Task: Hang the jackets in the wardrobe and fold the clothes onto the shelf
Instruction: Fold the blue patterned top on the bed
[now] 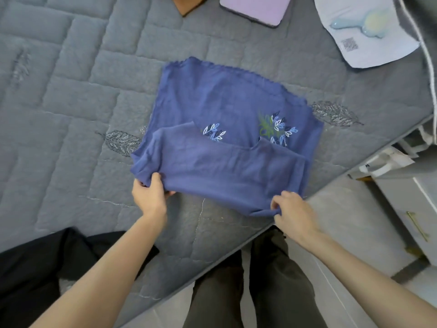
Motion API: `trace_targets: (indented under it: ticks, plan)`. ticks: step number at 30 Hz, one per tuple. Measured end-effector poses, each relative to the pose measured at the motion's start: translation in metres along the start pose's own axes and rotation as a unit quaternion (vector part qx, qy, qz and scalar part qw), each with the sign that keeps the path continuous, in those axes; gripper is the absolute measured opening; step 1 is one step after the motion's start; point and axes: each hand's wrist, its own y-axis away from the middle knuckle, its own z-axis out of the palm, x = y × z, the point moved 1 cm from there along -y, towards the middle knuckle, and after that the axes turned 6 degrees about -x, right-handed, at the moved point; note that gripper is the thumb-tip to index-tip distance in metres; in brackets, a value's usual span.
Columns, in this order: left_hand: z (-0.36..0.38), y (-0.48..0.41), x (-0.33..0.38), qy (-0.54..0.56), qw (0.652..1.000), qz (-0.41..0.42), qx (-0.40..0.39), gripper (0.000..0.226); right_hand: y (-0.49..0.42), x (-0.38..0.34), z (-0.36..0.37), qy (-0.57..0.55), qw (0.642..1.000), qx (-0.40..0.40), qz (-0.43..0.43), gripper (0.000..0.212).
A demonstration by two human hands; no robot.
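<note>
The blue embroidered garment (220, 100) is lying flat on the grey quilted bed (71, 114), well ahead of both hands, with its scalloped hem pointing away from the person. Its near portion is lying doubled back toward the embroidery. The long axis of this folded band is running left to right. The left hand (150, 195) is gripping the band's left corner, thumb on top. The right hand (293, 214) is pinching its right corner.
</note>
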Motion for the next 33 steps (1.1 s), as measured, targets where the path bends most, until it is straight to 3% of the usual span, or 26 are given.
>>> trace_targets:
  ticks: [3, 6, 11, 21, 24, 26, 28, 31, 33]
  plan:
    - [0.028, -0.008, 0.026, 0.038, 0.999, -0.023, -0.006, 0.016, -0.012, 0.006, -0.024, -0.051, 0.992, 0.111, 0.003, 0.008]
    - [0.069, -0.018, 0.054, 0.044, 0.996, -0.049, -0.055, 0.006, -0.034, 0.013, -0.052, -0.107, 0.981, 0.153, 0.054, 0.01]
    - [0.137, -0.043, 0.097, 0.022, 0.994, -0.03, -0.104, 0.016, -0.083, 0.031, -0.094, -0.201, 0.954, 0.182, 0.127, 0.009]
    - [0.248, -0.116, 0.129, -0.037, 0.995, -0.007, -0.091, 0.019, -0.184, 0.08, -0.15, -0.281, 0.922, 0.209, 0.167, 0.014]
    - [0.264, -0.116, 0.116, -0.139, 0.984, 0.036, -0.104, 0.021, -0.202, 0.086, -0.152, -0.363, 0.892, 0.186, 0.194, 0.019]
    - [0.262, -0.107, 0.104, -0.243, 0.956, 0.103, -0.13, 0.037, -0.205, 0.084, -0.15, -0.352, 0.896, 0.184, 0.198, 0.03]
    - [0.254, -0.092, 0.093, -0.34, 0.903, 0.199, -0.172, 0.045, -0.2, 0.076, -0.146, -0.234, 0.933, 0.215, 0.168, 0.041]
    - [0.234, -0.072, 0.071, -0.451, 0.803, 0.309, -0.237, 0.05, -0.192, 0.059, -0.137, -0.131, 0.967, 0.212, 0.047, 0.047]
    - [0.219, -0.064, 0.056, -0.519, 0.754, 0.313, -0.254, 0.052, -0.189, 0.047, -0.127, -0.12, 0.98, 0.158, -0.024, 0.052]
